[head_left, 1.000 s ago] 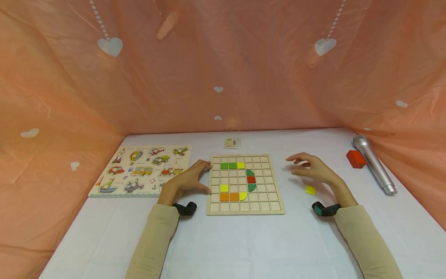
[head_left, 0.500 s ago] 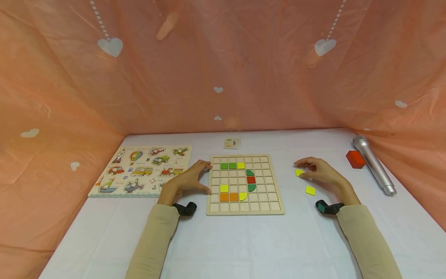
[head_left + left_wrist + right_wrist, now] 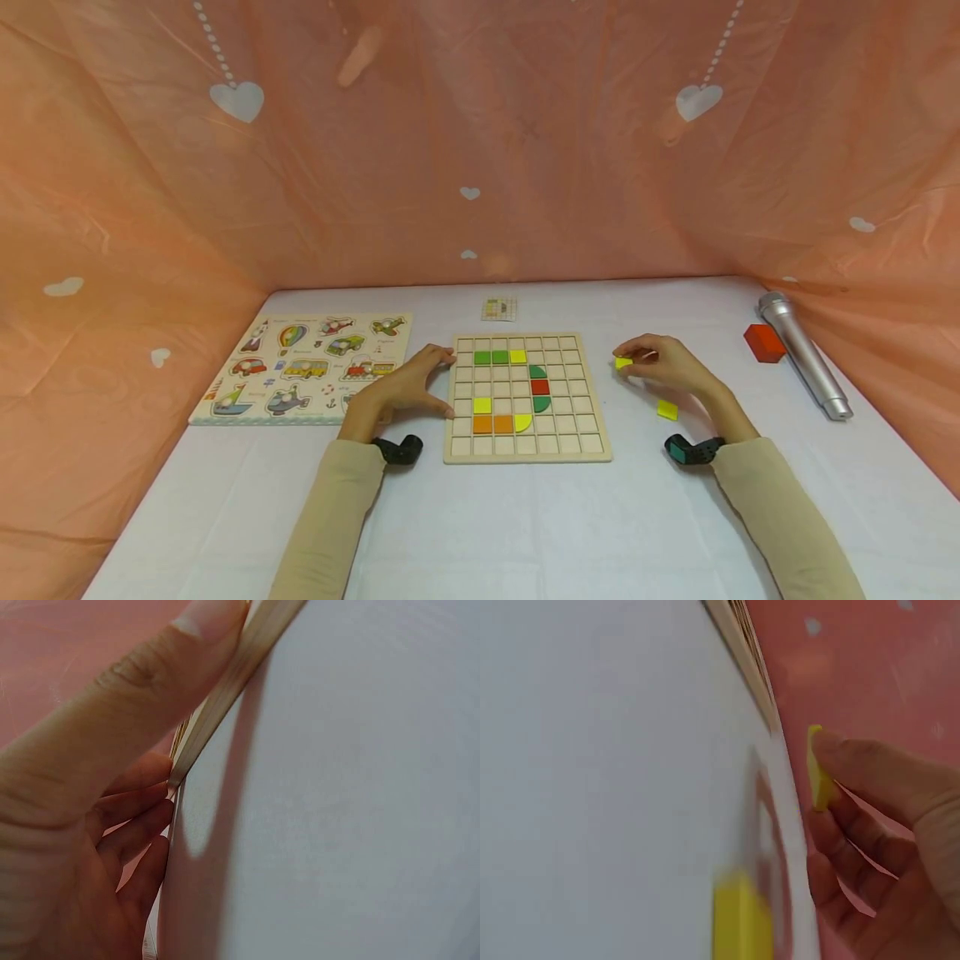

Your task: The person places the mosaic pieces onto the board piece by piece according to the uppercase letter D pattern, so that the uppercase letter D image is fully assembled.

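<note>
In the head view my left hand [image 3: 405, 385] rests at the left edge of a wooden grid board [image 3: 453, 450], its thumb and fingertips touching the rim at separate spots. The left wrist view shows the thumb against the board's side [image 3: 232, 675]. To the right of the board, my right hand [image 3: 671, 365] pinches a small yellow square tile [image 3: 623, 363] between thumb and fingers. The right wrist view has this tile [image 3: 819, 772] held on edge above the white table. Another yellow tile [image 3: 667, 410] lies on the table below that hand.
On the grid sit green, yellow, orange and red tiles, some rounded. A small pattern card [image 3: 498, 309] lies behind the board. A vehicle picture puzzle [image 3: 300, 392] is at left. A red block [image 3: 765, 343] and a silver microphone [image 3: 806, 357] lie at far right.
My right hand first moved right and down to a yellow tile on the table, then took hold of it and brought it left toward the board. My left hand has stayed in place.
</note>
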